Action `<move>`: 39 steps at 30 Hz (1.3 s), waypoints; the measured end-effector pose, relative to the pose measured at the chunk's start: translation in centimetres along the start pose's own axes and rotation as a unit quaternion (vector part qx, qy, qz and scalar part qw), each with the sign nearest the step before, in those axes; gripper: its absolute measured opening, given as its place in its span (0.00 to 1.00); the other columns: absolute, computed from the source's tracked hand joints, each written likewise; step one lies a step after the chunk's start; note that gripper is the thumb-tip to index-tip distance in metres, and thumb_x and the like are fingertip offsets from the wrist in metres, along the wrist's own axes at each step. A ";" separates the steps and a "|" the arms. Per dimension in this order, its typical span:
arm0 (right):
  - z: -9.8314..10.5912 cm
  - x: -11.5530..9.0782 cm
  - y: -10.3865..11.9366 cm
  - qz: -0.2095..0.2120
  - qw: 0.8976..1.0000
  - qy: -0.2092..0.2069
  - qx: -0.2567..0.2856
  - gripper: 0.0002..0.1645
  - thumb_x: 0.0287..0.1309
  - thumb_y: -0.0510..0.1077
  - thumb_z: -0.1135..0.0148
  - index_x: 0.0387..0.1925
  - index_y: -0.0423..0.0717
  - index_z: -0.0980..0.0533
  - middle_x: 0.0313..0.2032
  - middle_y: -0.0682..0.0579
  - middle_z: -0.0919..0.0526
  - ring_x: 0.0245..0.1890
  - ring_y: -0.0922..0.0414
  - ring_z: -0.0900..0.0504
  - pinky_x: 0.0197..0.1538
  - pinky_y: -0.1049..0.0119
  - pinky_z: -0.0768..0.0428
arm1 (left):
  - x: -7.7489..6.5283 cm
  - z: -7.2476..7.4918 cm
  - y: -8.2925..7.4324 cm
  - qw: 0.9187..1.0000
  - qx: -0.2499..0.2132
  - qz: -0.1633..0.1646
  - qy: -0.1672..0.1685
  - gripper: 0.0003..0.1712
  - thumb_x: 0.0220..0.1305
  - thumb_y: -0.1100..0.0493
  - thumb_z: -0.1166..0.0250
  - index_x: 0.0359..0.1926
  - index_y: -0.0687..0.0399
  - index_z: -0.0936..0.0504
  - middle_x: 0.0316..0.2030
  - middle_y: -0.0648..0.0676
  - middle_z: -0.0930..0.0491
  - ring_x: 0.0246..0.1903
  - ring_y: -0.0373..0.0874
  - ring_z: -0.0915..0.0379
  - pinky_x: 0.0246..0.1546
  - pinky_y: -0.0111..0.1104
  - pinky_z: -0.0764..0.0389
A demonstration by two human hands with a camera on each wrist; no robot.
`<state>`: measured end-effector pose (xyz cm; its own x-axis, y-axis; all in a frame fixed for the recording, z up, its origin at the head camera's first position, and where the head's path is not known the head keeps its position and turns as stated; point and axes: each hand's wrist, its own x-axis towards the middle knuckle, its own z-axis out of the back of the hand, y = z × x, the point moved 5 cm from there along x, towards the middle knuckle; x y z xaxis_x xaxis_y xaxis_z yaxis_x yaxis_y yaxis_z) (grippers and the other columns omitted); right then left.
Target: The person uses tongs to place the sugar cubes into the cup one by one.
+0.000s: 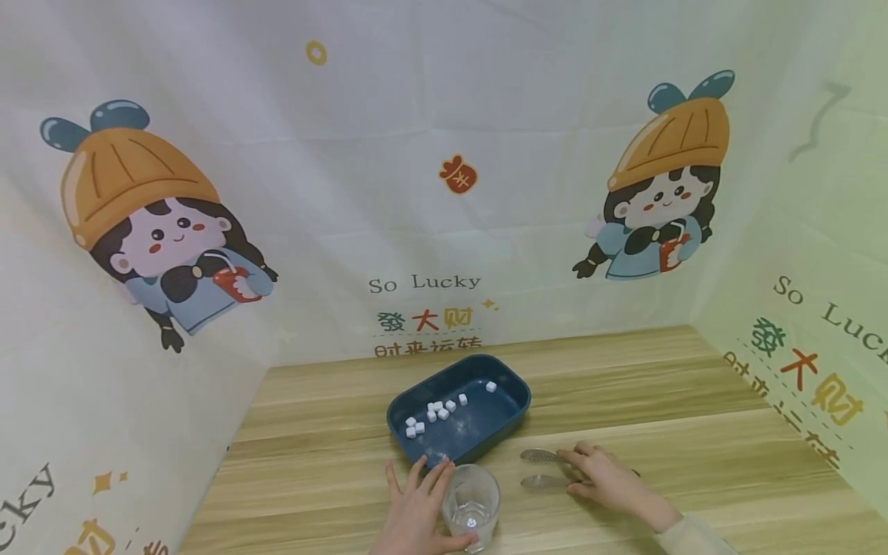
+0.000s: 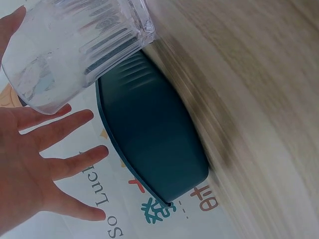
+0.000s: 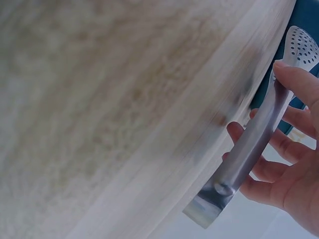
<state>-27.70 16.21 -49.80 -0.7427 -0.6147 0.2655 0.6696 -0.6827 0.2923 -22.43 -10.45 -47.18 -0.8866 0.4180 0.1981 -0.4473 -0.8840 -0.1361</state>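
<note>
A clear drinking glass [image 1: 473,497] stands at the near edge of the table view, beside my left hand [image 1: 415,512]. That hand's fingers are spread and straight on one side of the glass, the thumb on the other, as the left wrist view [image 2: 45,164] also shows. To the right, metal tongs [image 1: 544,482] lie low over the table with their arms apart. My right hand [image 1: 612,479] holds them between thumb and fingers. One perforated tip of the tongs [image 3: 302,47] shows in the right wrist view. Beyond the glass is a dark blue tray [image 1: 486,435] with several small white cubes [image 1: 451,405].
The wooden table [image 1: 312,455] meets a white printed cloth [image 1: 333,293] at the back and on both sides. The tray's near corner comes close to the left fingertips and the glass.
</note>
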 end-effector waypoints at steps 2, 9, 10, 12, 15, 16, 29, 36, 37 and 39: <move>0.1 0.0 0.0 0.000 1.000 0.001 0.008 0.29 0.45 0.44 0.35 0.50 0.33 0.29 0.33 0.49 0.24 0.24 0.70 0.34 0.26 0.78 0.32 | 0.0 0.0 0.0 1.000 0.002 -0.001 -0.003 0.54 0.38 0.24 0.42 0.60 0.56 0.34 0.57 0.55 0.31 0.58 0.61 0.40 0.48 0.71 0.51; 0.4 0.0 0.1 0.008 1.000 -0.012 0.005 0.29 0.46 0.43 0.35 0.50 0.33 0.29 0.33 0.49 0.24 0.24 0.71 0.33 0.27 0.78 0.30 | 0.1 0.0 0.0 1.000 0.008 -0.002 -0.004 0.55 0.38 0.23 0.42 0.60 0.56 0.35 0.57 0.54 0.30 0.57 0.61 0.39 0.48 0.71 0.51; 0.5 0.0 0.1 0.008 1.000 -0.016 -0.001 0.29 0.45 0.44 0.35 0.50 0.33 0.29 0.33 0.50 0.24 0.25 0.71 0.33 0.27 0.78 0.30 | 0.1 0.0 0.0 1.000 0.008 -0.002 -0.002 0.55 0.38 0.23 0.42 0.60 0.56 0.35 0.57 0.55 0.30 0.57 0.61 0.39 0.48 0.71 0.51; 0.6 0.0 0.1 0.009 1.000 -0.024 -0.012 0.29 0.45 0.44 0.35 0.50 0.34 0.28 0.33 0.50 0.24 0.25 0.70 0.32 0.27 0.78 0.29 | 0.1 0.0 0.0 1.000 0.007 -0.002 -0.001 0.55 0.38 0.24 0.41 0.60 0.56 0.35 0.57 0.55 0.30 0.57 0.61 0.39 0.48 0.71 0.51; 0.7 0.0 0.1 0.004 0.999 -0.034 -0.033 0.28 0.46 0.45 0.36 0.50 0.37 0.28 0.34 0.51 0.24 0.25 0.71 0.33 0.26 0.78 0.31 | 0.0 0.0 0.0 1.000 0.005 0.000 0.001 0.55 0.38 0.24 0.41 0.60 0.56 0.35 0.57 0.55 0.30 0.57 0.61 0.39 0.48 0.71 0.51; 0.7 0.0 0.1 0.003 0.999 -0.037 -0.038 0.28 0.47 0.45 0.36 0.50 0.37 0.27 0.34 0.52 0.24 0.24 0.71 0.34 0.26 0.78 0.32 | 0.0 0.0 0.0 1.000 0.004 0.000 0.001 0.54 0.38 0.25 0.41 0.60 0.56 0.35 0.57 0.55 0.30 0.57 0.61 0.39 0.48 0.71 0.51; 0.9 0.1 0.1 0.011 0.997 -0.071 -0.039 0.25 0.48 0.46 0.37 0.48 0.39 0.26 0.32 0.52 0.22 0.20 0.74 0.38 0.21 0.81 0.35 | 0.0 -0.2 0.0 1.000 -0.005 -0.002 -0.002 0.54 0.39 0.25 0.41 0.61 0.56 0.35 0.56 0.55 0.30 0.57 0.61 0.39 0.48 0.71 0.52; 1.3 0.1 0.3 0.019 0.996 -0.079 -0.039 0.25 0.45 0.44 0.35 0.46 0.35 0.25 0.32 0.50 0.22 0.18 0.76 0.40 0.18 0.83 0.38 | 0.0 -0.2 -0.1 1.000 0.004 -0.004 0.000 0.54 0.39 0.24 0.42 0.60 0.56 0.35 0.56 0.55 0.30 0.57 0.61 0.38 0.49 0.70 0.51; 1.4 0.1 0.3 0.017 0.996 -0.074 -0.037 0.25 0.45 0.43 0.34 0.46 0.34 0.25 0.32 0.49 0.22 0.18 0.76 0.39 0.19 0.83 0.37 | 0.0 -0.1 -0.1 1.000 0.004 -0.004 0.001 0.54 0.39 0.24 0.42 0.60 0.56 0.35 0.56 0.55 0.30 0.57 0.61 0.38 0.49 0.70 0.51; 1.4 0.1 0.3 0.015 0.997 -0.066 -0.040 0.26 0.44 0.41 0.34 0.46 0.33 0.26 0.33 0.48 0.22 0.19 0.75 0.37 0.20 0.84 0.35 | 0.0 -0.1 -0.1 1.000 0.004 -0.003 0.000 0.54 0.39 0.25 0.41 0.60 0.56 0.35 0.56 0.55 0.30 0.57 0.61 0.38 0.49 0.70 0.51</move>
<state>-27.60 16.49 -48.39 -0.7123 -0.5818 0.3926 0.6852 -0.6975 0.2095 -22.43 -10.34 -47.29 -0.8837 0.4239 0.1984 -0.4521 -0.8828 -0.1276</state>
